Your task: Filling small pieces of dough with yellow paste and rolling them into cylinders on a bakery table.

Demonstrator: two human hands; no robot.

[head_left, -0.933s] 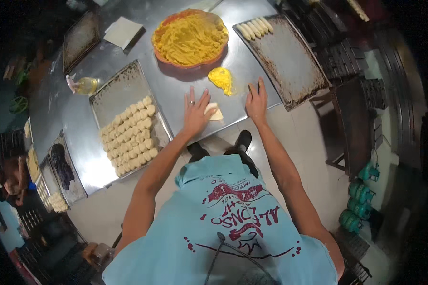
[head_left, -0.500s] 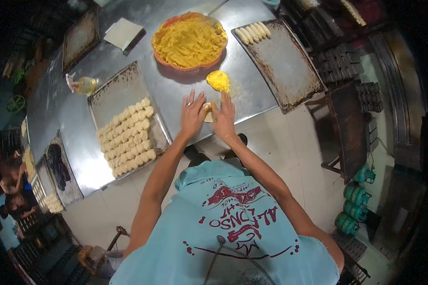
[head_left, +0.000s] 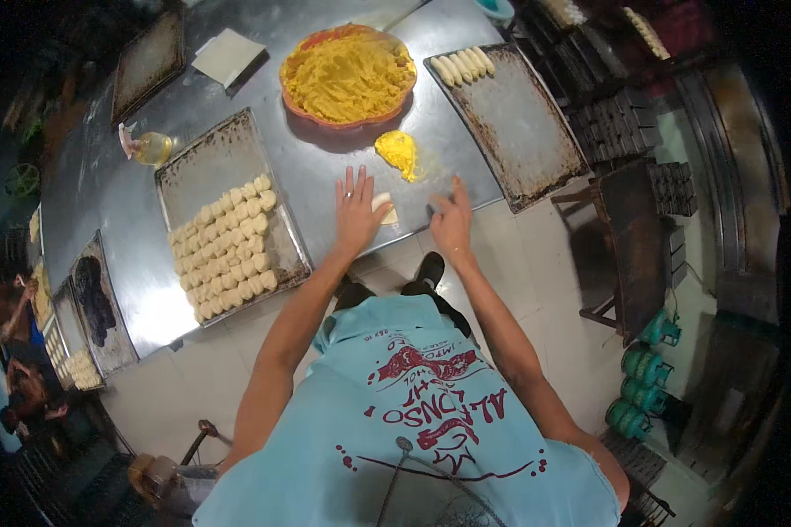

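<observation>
Near the front edge of the steel table (head_left: 299,189) lies a small pale piece of dough (head_left: 388,213), flat with a rolled upper end. My left hand (head_left: 357,215) rests palm down beside it, fingers stretched out and thumb against the dough. To the right, my right hand (head_left: 452,221) is apart from the dough, its index finger extended and other fingers loosely bent, with nothing in it. Beyond the hands a bright yellow mound of soft filling (head_left: 397,154) is smeared on the metal. Behind that, an orange scalloped bowl (head_left: 350,122) is heaped with darker yellow filling (head_left: 347,75).
Left stands a baking tray (head_left: 198,167) with rows of dough balls (head_left: 224,250). A tray (head_left: 536,123) at right carries several finger-shaped dough rolls (head_left: 462,65). A spray bottle (head_left: 149,147), a whitish square container (head_left: 228,57) and green gas cylinders (head_left: 646,364) are around. Other people work far left.
My right hand has come off the dough and moved right. My left hand stays beside the dough, whose upper end now looks rolled over. The view has shifted slightly.
</observation>
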